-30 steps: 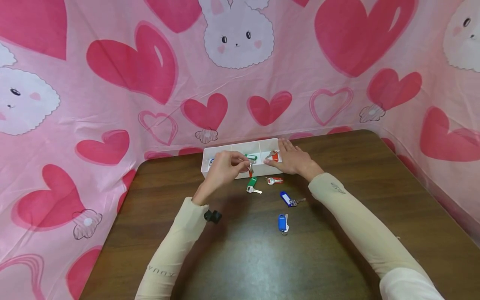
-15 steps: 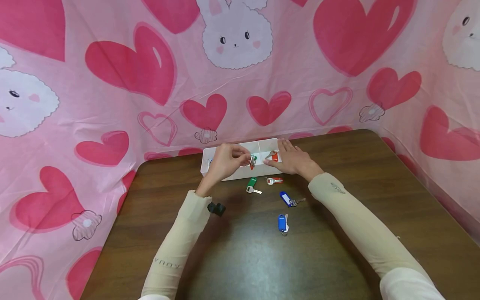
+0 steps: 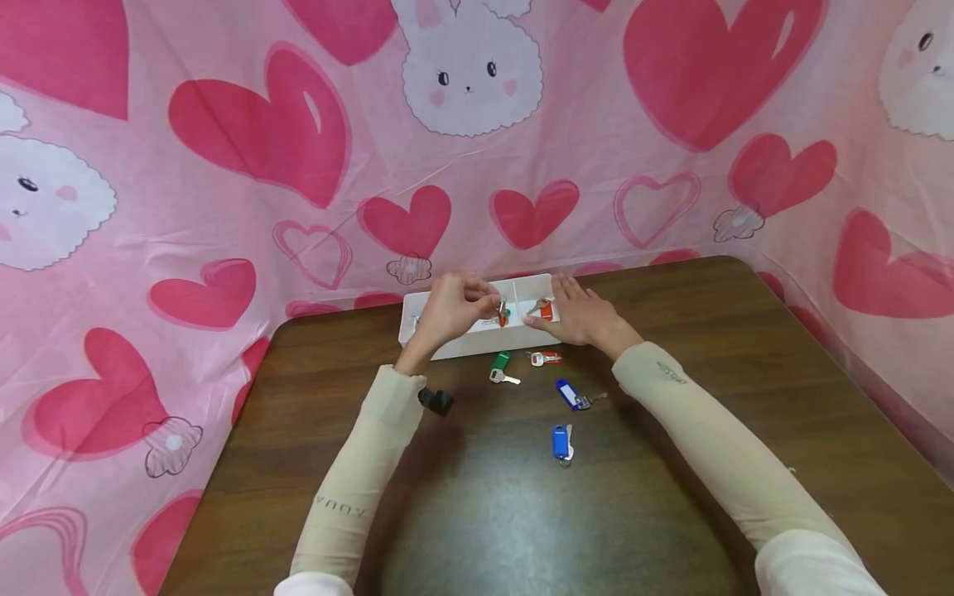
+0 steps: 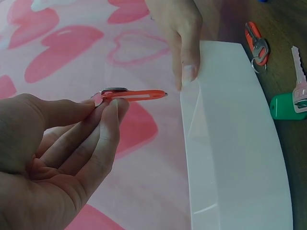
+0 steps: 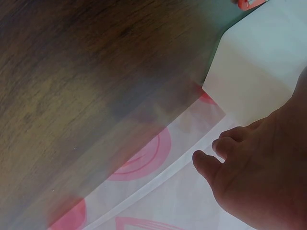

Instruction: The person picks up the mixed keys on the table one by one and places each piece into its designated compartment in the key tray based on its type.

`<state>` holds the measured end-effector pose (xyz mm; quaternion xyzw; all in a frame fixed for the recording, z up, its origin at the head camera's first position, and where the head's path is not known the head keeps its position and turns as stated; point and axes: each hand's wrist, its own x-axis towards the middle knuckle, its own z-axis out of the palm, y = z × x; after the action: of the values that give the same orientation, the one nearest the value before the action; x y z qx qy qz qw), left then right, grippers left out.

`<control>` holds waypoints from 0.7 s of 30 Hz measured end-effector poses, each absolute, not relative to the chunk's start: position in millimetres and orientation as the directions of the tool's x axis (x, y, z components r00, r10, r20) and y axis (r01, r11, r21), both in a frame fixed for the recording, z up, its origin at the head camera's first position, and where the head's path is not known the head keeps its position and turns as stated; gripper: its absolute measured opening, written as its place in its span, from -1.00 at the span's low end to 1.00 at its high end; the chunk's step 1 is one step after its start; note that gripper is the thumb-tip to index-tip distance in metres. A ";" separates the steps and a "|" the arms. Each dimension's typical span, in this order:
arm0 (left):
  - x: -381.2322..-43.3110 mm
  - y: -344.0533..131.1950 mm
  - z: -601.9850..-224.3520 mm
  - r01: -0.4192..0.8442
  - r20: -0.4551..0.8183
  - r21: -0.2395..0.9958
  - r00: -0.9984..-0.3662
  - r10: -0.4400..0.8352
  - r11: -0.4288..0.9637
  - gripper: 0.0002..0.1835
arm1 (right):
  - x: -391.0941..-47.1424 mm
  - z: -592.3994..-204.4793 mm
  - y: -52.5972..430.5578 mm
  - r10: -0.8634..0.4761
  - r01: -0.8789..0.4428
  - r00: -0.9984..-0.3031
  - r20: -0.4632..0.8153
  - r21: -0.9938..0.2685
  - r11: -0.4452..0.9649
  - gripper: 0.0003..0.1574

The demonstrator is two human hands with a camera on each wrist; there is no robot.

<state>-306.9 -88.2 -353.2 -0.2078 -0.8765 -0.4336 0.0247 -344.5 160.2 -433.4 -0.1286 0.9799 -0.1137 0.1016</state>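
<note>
My left hand (image 3: 450, 308) pinches a red key tag (image 4: 144, 95) with its key between thumb and fingertips, over the middle of a white divided box (image 3: 477, 341). Part of the box's inside is hidden behind this hand. My right hand (image 3: 587, 319) lies against the box's right end with fingers extended, its thumb along the front rim. Beside that thumb, a red-tagged key (image 3: 546, 310) lies in the right compartment. In front of the box are a green-tagged key (image 3: 501, 362) and another red-tagged key (image 3: 550, 358).
Nearer on the brown wooden table (image 3: 477, 513) lie a dark blue key tag (image 3: 568, 395) and a lighter blue key tag (image 3: 561, 442), each with a key. A pink cloth (image 3: 477, 165) with hearts and rabbits hangs right behind the table's back edge.
My left hand has moved slightly up and away, carrying the red key tag from the front rim to over the box's middle. My right hand stays in place.
</note>
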 end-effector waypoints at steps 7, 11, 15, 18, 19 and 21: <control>-314.2 -86.9 -351.7 0.370 0.214 0.745 -0.921 0.327 0.555 -0.86 | -343.8 -433.4 159.3 -0.272 -0.226 -0.947 -0.170 -0.249 0.942 0.55; -317.7 -86.3 -350.8 0.367 0.211 0.740 -0.922 0.324 0.563 -0.85 | -343.5 -434.1 158.7 -0.272 -0.226 -0.948 -0.167 -0.250 0.941 0.54; -321.2 -84.9 -349.0 0.354 0.201 0.754 -0.926 0.319 0.554 -0.83 | -343.8 -434.0 159.0 -0.271 -0.225 -0.948 -0.168 -0.250 0.942 0.54; -324.0 -83.1 -347.0 0.347 0.196 0.766 -0.928 0.318 0.541 -0.82 | -344.5 -434.0 159.5 -0.271 -0.225 -0.948 -0.169 -0.248 0.942 0.54; -324.9 -82.4 -346.1 0.347 0.195 0.769 -0.927 0.320 0.537 -0.82 | -344.5 -433.9 159.6 -0.270 -0.225 -0.948 -0.169 -0.247 0.943 0.54; -326.7 -81.3 -344.8 0.346 0.194 0.774 -0.926 0.323 0.530 -0.82 | -344.9 -434.1 159.6 -0.271 -0.226 -0.947 -0.171 -0.244 0.943 0.54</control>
<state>-326.7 -81.3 -344.8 -0.1913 -0.8746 -0.4453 0.0132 -344.9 159.6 -434.1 -0.1268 0.9804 -0.1112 0.1017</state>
